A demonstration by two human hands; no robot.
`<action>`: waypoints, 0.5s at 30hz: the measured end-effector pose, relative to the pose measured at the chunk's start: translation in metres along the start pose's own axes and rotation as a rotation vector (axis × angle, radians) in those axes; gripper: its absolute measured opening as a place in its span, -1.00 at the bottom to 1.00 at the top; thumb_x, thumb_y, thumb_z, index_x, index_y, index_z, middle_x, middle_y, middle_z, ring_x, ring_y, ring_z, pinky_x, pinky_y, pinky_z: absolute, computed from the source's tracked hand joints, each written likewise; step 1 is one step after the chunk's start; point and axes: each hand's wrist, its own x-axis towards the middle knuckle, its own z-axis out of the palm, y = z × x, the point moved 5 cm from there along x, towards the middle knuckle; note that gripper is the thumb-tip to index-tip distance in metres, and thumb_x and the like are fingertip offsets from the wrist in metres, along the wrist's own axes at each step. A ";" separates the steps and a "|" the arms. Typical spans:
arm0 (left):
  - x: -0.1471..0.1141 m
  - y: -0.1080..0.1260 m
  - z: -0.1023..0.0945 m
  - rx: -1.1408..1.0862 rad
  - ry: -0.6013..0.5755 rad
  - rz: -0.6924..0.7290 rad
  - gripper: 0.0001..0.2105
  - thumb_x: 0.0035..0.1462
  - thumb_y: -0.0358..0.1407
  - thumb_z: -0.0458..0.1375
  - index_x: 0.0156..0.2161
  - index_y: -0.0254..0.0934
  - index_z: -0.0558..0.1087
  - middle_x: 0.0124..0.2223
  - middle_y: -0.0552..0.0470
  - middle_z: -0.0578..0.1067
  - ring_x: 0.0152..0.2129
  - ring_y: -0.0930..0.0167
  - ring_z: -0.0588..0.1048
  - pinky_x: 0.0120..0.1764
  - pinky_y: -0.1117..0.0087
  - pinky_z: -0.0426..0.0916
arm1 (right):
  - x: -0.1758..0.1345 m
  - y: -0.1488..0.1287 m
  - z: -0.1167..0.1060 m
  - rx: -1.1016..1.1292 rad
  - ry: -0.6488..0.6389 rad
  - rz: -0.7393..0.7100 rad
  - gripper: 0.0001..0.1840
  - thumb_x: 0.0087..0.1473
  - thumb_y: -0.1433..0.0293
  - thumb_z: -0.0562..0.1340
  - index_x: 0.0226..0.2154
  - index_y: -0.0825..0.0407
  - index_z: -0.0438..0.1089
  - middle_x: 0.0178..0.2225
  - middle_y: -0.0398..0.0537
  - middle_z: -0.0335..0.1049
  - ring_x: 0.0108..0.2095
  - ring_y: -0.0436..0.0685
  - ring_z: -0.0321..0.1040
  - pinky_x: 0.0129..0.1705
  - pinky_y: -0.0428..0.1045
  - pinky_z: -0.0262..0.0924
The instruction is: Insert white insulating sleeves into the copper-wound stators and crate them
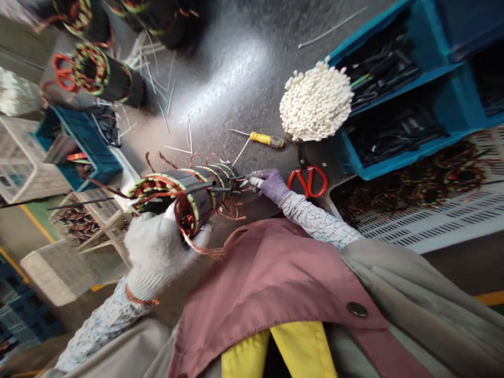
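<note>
My left hand, in a white knit glove, is closed round a small motor stator with copper windings and a bundle of bare copper wire ends hanging from its near end. Right behind it lies a row of similar stators on the table, with green-yellow slot edges and copper leads sticking up. Thin black tubes run across them. To the right of the stators is my right hand, in a purple-and-white glove, its fingers pinched together at the wire ends. What lies between those fingertips is too small to make out.
A yellow-handled screwdriver and red-handled scissors lie near my right hand. Behind them stands a bundle of white sticks. Blue bins hold black tubes at right. More stators and white strips lie back left.
</note>
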 end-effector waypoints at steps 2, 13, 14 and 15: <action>-0.002 0.001 -0.003 -0.006 0.024 0.033 -0.62 0.01 0.06 0.20 -0.23 -0.20 0.55 -0.56 0.00 0.45 -0.57 0.25 0.43 -0.41 0.29 0.19 | 0.000 0.002 0.002 -0.058 -0.027 -0.039 -0.93 -0.11 0.45 0.39 -0.50 0.14 0.53 -0.62 -0.19 0.40 -0.63 -0.09 0.24 -0.58 -0.19 0.16; -0.006 0.000 -0.008 -0.078 0.105 0.149 -0.73 0.02 -0.07 0.25 -0.23 -0.17 0.48 -0.56 0.06 0.46 -0.62 0.29 0.41 -0.45 0.29 0.20 | 0.000 -0.024 0.020 -0.843 -0.216 -0.392 -0.78 0.16 0.46 0.24 -0.22 0.11 0.61 -0.19 0.06 0.60 -0.13 0.17 0.50 -0.03 0.02 0.30; -0.005 0.000 -0.008 -0.077 0.110 0.152 -0.73 0.02 -0.06 0.26 -0.24 -0.17 0.47 -0.56 0.07 0.46 -0.63 0.30 0.41 -0.46 0.29 0.18 | -0.003 -0.028 0.023 -0.979 -0.278 -0.404 -0.75 0.19 0.45 0.22 -0.14 0.12 0.59 -0.15 0.10 0.59 -0.10 0.18 0.49 -0.02 0.02 0.28; -0.005 0.001 -0.009 -0.078 0.127 0.160 -0.74 0.01 -0.05 0.26 -0.25 -0.16 0.46 -0.58 0.08 0.46 -0.64 0.30 0.40 -0.48 0.30 0.16 | -0.006 -0.031 0.026 -1.098 -0.337 -0.411 -0.70 0.23 0.43 0.20 -0.04 0.14 0.55 -0.10 0.15 0.57 -0.08 0.19 0.48 -0.04 0.01 0.27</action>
